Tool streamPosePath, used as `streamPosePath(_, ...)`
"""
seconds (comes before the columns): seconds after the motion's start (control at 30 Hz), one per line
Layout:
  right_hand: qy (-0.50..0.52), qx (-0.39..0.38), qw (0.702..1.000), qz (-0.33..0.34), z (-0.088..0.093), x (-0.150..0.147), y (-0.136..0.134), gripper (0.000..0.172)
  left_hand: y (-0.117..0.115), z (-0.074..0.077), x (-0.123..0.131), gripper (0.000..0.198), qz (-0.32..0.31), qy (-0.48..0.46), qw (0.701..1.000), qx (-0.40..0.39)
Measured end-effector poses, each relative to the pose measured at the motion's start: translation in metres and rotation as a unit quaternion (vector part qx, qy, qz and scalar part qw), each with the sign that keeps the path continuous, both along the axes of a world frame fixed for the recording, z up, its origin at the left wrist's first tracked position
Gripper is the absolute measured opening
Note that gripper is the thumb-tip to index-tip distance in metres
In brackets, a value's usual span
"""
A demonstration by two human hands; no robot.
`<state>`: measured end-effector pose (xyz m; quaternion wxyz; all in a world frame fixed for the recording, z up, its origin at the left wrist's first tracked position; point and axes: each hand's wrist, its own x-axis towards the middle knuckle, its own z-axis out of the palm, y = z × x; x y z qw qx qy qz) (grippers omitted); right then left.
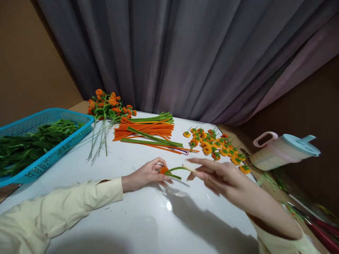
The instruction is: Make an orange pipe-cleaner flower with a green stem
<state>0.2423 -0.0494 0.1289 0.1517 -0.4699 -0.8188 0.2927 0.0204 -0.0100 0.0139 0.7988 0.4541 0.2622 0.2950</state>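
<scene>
Between the fingertips of my left hand [152, 173] sits a small orange pipe-cleaner flower [163, 170], with two green pipe-cleaner ends [174, 170] sticking out to the right. My right hand [219, 176] pinches the tip of the upper, curved green end between thumb and finger; its other fingers are partly blurred. Both hands are held above the white tabletop. Beyond them lies a bundle of orange pipe cleaners [144, 129], with green pipe cleaners [159, 141] across its front and more behind. To the right, several yellow-orange flower heads [207, 150] with short green stems are scattered.
At left stands a blue plastic basket [57, 146] holding green leaf pieces [39, 144]. Finished-looking orange flowers on stems [111, 102] lie at the back left. A lidded cup with a handle [283, 151] stands at right, near red-handled tools [320, 229]. A grey curtain [169, 56] hangs behind.
</scene>
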Motion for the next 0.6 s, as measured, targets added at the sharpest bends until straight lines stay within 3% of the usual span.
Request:
streamPosePath(0.13,-0.060,0.041,0.997,-0.015,-0.014,-0.015,-0.010,0.029,0.000,0.001,-0.002,0.032,-0.030,0.005,0.999,-0.019)
streamPosePath(0.27,-0.083,0.027,0.995,0.038,-0.030,-0.021,0.000,0.025,0.003,0.002,-0.003,0.033,-0.027,-0.003,0.999,-0.047)
streamPosePath(0.37,-0.094,0.023,0.993,0.062,-0.030,-0.021,0.001,0.027,0.004,0.003,-0.003,0.031,-0.022,-0.005,0.998,-0.059)
streamPosePath(0.6,-0.132,0.034,0.989,0.056,-0.032,-0.022,-0.001,0.036,0.005,0.001,-0.004,0.027,-0.099,-0.042,0.989,-0.105)
